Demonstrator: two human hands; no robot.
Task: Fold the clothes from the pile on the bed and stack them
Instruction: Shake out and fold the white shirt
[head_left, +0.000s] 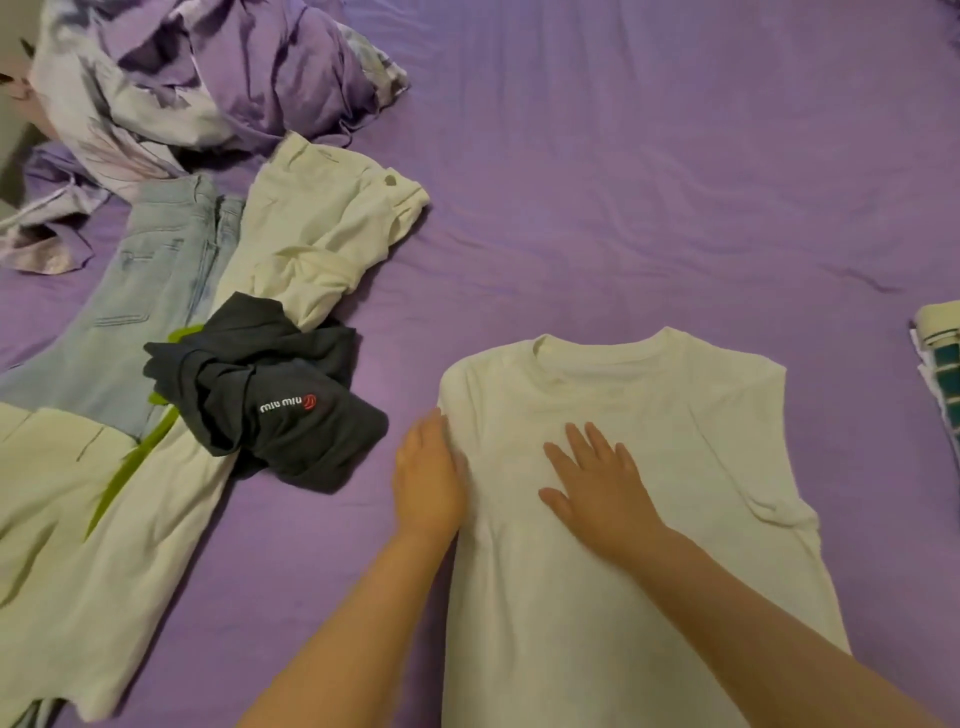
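A white T-shirt (675, 467) lies flat on the purple bed sheet (623, 182), collar away from me, both sleeves folded in. My right hand (597, 483) presses flat on its chest with the fingers spread. My left hand (428, 478) rests with straight fingers along the shirt's left edge. To the left lies the pile: a crumpled dark T-shirt with white lettering (270, 405), light blue jeans (140, 301), cream trousers (322, 234) and a cream garment with a green stripe (78, 545).
A bunched purple and white duvet (197, 78) fills the far left corner. At the right edge a folded item with teal and cream stripes (940, 364) pokes into view. Bare sheet stretches beyond the white T-shirt.
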